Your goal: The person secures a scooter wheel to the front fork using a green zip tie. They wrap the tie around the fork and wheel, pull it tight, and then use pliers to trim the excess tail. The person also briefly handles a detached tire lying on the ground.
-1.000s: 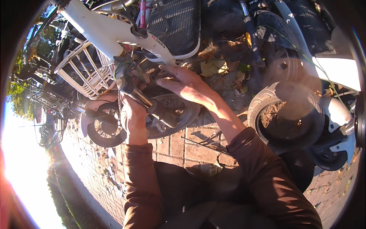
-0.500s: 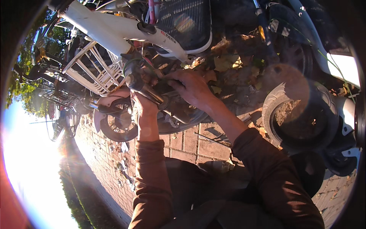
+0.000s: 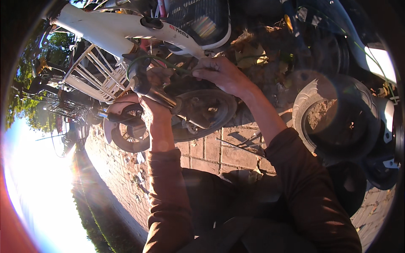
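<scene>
Brick paving (image 3: 209, 155), sunlit. Right hand (image 3: 223, 75): fingertips pinched on green cable (image 3: 165, 63). Left hand (image 3: 154, 110): curled behind fork tube (image 3: 159, 97), hold unclear. Apparent step: cable guiding; next calls for steady pinch.

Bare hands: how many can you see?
2: the bare left hand, partly hidden behind the shiny dark metal fork tube, and the bare right hand, pinching the thin green cable. Others could be hidden in shadow.

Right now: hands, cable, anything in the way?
Left hand at metal tube, grip partly hidden. Right hand pinching green cable. Tube blocks view of left hand's hold.
</scene>
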A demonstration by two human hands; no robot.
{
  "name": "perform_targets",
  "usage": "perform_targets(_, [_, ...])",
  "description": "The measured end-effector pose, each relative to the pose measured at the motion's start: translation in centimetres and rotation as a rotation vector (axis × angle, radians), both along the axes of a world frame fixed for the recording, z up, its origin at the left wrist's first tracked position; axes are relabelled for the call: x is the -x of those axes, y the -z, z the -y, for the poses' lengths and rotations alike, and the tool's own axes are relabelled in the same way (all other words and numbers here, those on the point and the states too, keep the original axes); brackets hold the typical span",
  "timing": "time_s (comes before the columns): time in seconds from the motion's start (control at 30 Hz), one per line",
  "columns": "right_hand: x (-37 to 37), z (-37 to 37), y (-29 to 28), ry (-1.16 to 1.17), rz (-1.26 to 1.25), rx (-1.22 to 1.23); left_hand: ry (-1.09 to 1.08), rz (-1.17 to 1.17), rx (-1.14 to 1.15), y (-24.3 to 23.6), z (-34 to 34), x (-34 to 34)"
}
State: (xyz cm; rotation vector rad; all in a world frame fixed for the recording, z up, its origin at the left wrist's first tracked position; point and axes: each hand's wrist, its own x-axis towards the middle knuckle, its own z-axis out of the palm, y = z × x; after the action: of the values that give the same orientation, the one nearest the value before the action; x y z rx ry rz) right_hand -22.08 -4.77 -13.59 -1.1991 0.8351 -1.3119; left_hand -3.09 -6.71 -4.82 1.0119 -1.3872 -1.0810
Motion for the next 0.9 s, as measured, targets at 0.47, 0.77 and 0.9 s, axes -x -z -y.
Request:
perform_targets(0.47, [1.4,-1.1,-2.0,-0.085,0.194,0.072,0.020,0.015,0.071,0.4,0.5,-1.5])
perform_targets(0.77, [2.7,-1.6,-3.8,-0.176,0.366,0.086,-0.159,0.063,0.080,-1.6,-1.0,-2.6])
perform_targets(0.9, [3.6,-2.0,-5.3,-0.231,0.210,0.095,-0.288,0.168,0.112,-2.5,-1.6,-5.0])
